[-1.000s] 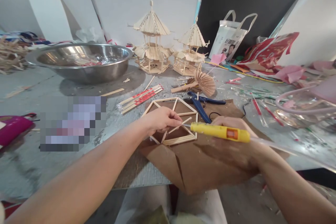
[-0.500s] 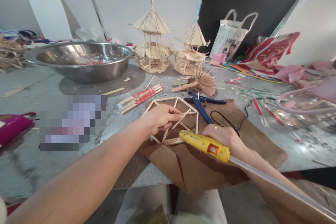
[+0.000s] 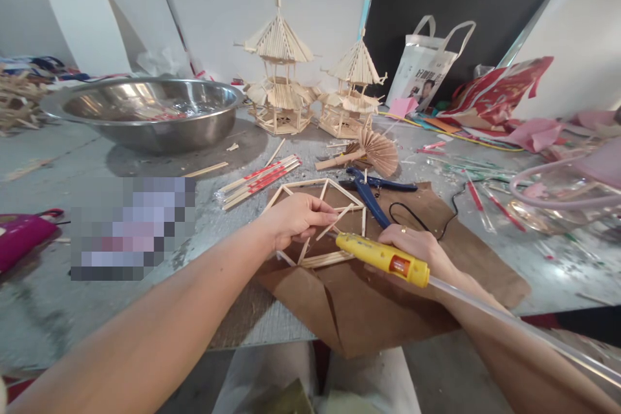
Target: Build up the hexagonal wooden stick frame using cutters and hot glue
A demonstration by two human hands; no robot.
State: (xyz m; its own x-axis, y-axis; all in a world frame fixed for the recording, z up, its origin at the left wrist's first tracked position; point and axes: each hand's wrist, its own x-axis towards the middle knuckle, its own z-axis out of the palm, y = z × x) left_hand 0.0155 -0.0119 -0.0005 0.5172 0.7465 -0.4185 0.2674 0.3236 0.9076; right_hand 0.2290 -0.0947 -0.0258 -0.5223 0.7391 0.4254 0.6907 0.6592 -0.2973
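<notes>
Between the thumb and fingers of my left hand (image 3: 301, 217) is a short wooden stick (image 3: 343, 215), pointing up and to the right. Beneath it a frame of wooden sticks (image 3: 330, 261), many-sided with inner spokes, lies on brown paper (image 3: 388, 323). My right hand (image 3: 412, 244) is wrapped round a yellow hot glue gun (image 3: 381, 255), a clear glue stick trailing from its back end. The gun's nozzle is close to the held stick; whether they touch I cannot tell. Blue-handled pliers (image 3: 369, 197) rest just behind my right hand.
Two stick pagodas (image 3: 280, 77) stand at the back beside a steel basin (image 3: 145, 116). Wrapped chopsticks (image 3: 262, 180) and a folded paper fan (image 3: 376, 152) lie nearer. A blurred-out object (image 3: 136, 226) is on the left, and a clear pink-handled container (image 3: 557, 207) on the right.
The glue gun in my right hand has shifted slightly up and to the right, its nozzle now nearer the held stick's upper part. My left hand keeps its grip almost unmoved.
</notes>
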